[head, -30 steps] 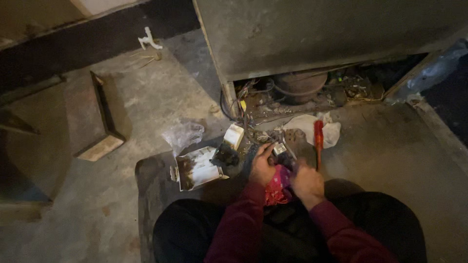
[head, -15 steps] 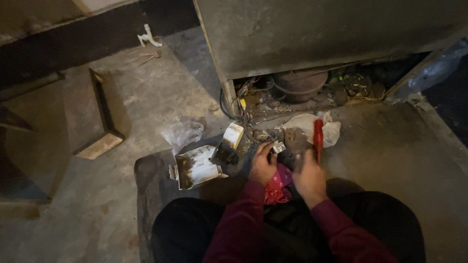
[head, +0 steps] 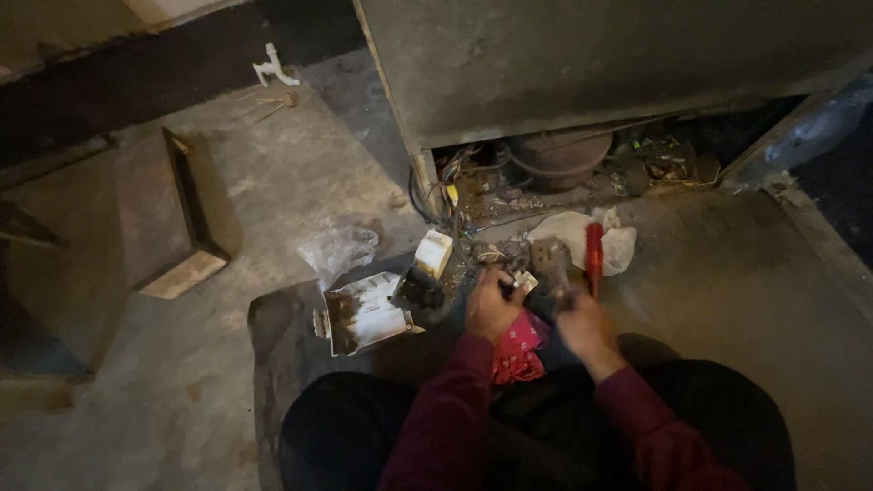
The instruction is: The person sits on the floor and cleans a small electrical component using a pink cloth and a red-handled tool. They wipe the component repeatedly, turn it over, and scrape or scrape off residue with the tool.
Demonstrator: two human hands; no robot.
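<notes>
Grimy metal part [head: 548,264], blocky and dull grey, sits on the concrete floor [head: 273,191] just past the knees, with the right hand [head: 585,325] closed around it and the left hand [head: 492,305] curled shut on a small pale piece [head: 525,282] beside a pink cloth [head: 518,345]. Left of them lies an open, dirty white box [head: 368,314] and crinkled clear plastic [head: 338,250], with bare floor beyond; a red-handled tool [head: 594,256] on a white rag [head: 582,235] lies ahead, before the tangled wires [head: 464,182] under the grey cabinet [head: 591,64].
</notes>
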